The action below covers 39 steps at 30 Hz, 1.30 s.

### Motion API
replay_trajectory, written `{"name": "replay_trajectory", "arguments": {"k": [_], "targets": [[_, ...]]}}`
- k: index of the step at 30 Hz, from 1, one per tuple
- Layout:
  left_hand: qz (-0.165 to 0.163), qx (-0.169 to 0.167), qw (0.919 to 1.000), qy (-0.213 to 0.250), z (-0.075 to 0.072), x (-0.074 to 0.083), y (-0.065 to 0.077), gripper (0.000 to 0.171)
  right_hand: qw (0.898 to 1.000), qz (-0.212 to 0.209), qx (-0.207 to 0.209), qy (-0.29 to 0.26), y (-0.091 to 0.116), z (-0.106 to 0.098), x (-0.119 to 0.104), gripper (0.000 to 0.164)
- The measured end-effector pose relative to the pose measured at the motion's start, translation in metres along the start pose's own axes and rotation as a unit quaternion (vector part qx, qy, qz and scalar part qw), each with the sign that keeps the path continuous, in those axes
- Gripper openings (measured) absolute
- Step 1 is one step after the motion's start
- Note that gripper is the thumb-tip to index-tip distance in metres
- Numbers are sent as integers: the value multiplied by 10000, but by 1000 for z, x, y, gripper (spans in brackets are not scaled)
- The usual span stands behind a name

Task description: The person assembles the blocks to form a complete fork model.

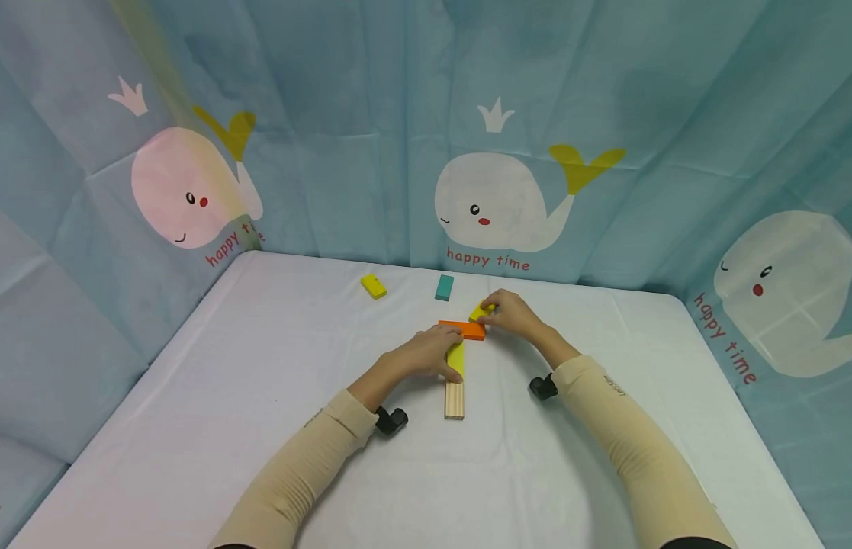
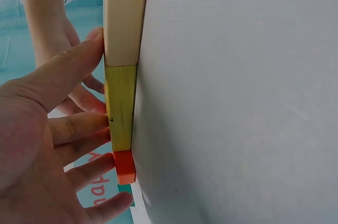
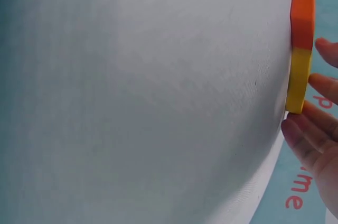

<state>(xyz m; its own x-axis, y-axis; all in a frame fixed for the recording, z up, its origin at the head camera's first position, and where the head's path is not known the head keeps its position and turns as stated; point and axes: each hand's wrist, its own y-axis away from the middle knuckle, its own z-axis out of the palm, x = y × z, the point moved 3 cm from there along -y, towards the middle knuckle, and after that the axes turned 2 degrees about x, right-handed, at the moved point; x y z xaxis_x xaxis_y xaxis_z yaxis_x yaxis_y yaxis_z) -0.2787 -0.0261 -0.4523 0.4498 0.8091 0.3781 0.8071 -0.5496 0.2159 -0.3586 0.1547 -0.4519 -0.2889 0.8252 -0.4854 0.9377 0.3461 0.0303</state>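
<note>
A row of flat blocks lies on the white table: a plain wooden block [image 1: 454, 401], a yellow block [image 1: 456, 360], and an orange block [image 1: 472, 331] set crosswise at the far end. Over this row rests my left hand [image 1: 426, 353], its thumb near the wood-yellow joint. In the left wrist view its fairly straight fingers [image 2: 87, 172] touch the yellow block [image 2: 121, 108] and reach the orange block [image 2: 125, 167]. My right hand [image 1: 511, 314] pinches a second yellow block [image 1: 477, 313] at the orange block's far right end. The right wrist view shows this yellow block [image 3: 299, 81] against the orange block [image 3: 302, 12].
Farther back lie a teal block [image 1: 444, 287] and another yellow block [image 1: 374, 286]. A blue curtain [image 1: 371, 183] printed with whales stands behind the table [image 1: 261, 366] and along its sides. Both wrists carry small black cameras.
</note>
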Motion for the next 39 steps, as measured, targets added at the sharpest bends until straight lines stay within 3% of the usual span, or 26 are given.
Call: {"name": "replay_trajectory", "arguments": {"k": [12,24,39], "targets": [[72,-90,9996,-273,2,0,2,79,9999,118,7,75,0,0,-2,34],[132,61,9988,-460,2,4,5,73,9998,120,12,126,0,-1,-2,34],[86,111,9996,-238,2,3,8,73,9998,128,-122,108,0,-2,-3,35]]}}
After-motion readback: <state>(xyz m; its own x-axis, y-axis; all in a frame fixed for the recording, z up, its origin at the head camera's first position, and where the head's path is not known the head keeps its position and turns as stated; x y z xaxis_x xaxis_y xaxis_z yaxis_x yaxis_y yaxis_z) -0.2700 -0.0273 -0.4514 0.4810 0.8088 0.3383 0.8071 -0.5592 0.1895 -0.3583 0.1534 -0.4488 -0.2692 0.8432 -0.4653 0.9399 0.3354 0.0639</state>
